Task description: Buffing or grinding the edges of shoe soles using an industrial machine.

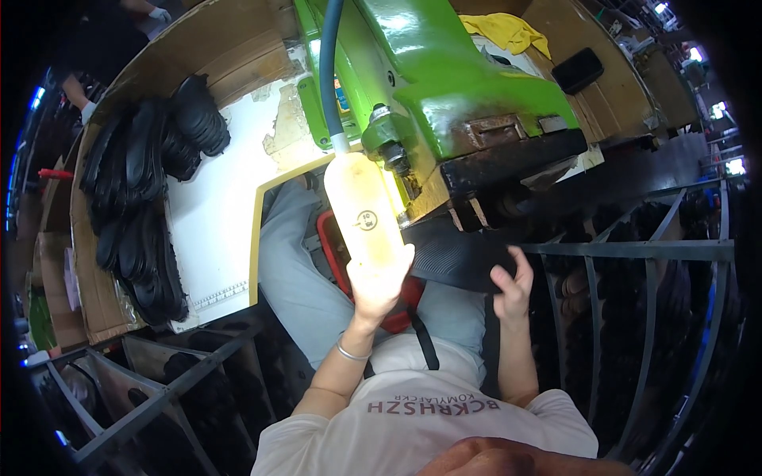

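Observation:
My left hand [376, 287] is closed around the lower end of a long, pale, sole-shaped piece [363, 202], brightly lit, with a small round mark on it. Its upper end sits just below the tip of a blue-grey hose [329, 71], beside the metal working head [389, 147] of a green machine [444, 63]. To the right, my right hand [513, 287] is raised, thumb and fingers apart in a curve. Close by it, a dark piece with curved ribs [456, 258] extends under the machine; I see no grip on it.
Black soles [135, 166] lie piled on the white tabletop [210, 238] at left, beside cardboard walls. Yellow cloth [508, 33] and a black box-like object [578, 71] lie behind the machine. Metal racks [635, 250] flank me. A red container [329, 238] is between my legs. Another person's gloved hand [161, 15] is far left.

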Motion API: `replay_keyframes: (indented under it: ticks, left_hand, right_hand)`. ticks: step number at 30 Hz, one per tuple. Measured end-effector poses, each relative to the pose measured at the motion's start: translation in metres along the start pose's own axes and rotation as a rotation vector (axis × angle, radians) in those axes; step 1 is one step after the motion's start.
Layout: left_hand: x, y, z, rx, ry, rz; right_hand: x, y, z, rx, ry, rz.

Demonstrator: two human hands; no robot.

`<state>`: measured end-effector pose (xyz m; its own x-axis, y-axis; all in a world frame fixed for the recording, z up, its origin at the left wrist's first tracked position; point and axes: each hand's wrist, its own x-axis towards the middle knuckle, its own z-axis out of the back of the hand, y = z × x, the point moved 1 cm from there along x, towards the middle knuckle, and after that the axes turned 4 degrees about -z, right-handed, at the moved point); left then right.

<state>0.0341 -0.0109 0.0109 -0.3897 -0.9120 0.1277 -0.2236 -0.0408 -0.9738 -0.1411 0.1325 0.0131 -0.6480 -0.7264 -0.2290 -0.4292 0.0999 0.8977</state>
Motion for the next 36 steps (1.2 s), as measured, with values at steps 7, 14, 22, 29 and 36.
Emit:
replay_keyframes:
  ticks: [7, 14, 22, 29, 36]
  left_hand:
    - [0.004, -0.012, 0.022, 0.042, -0.024, -0.059]
    - [0.008, -0.038, 0.053, -0.027, -0.080, 0.016]
    - [-0.032, 0.002, 0.094, -0.105, -0.039, 0.160]
    - [-0.064, 0.047, 0.028, 0.327, 0.279, 0.185]
    - [-0.051, 0.055, 0.003, 0.215, 0.253, 0.150]
  right_hand:
    - [0.051, 0.028, -0.044, -0.100, 0.100, 0.095]
    - [0.063, 0.019, -0.082, -0.249, 0.325, 0.144]
    - [0.050, 0.008, -0.108, -0.295, 0.433, 0.127]
    - [0.066, 0.004, -0.108, -0.139, 0.398, 0.223]
    - [0.067, 0.027, -0.091, -0.585, 0.342, 0.414]
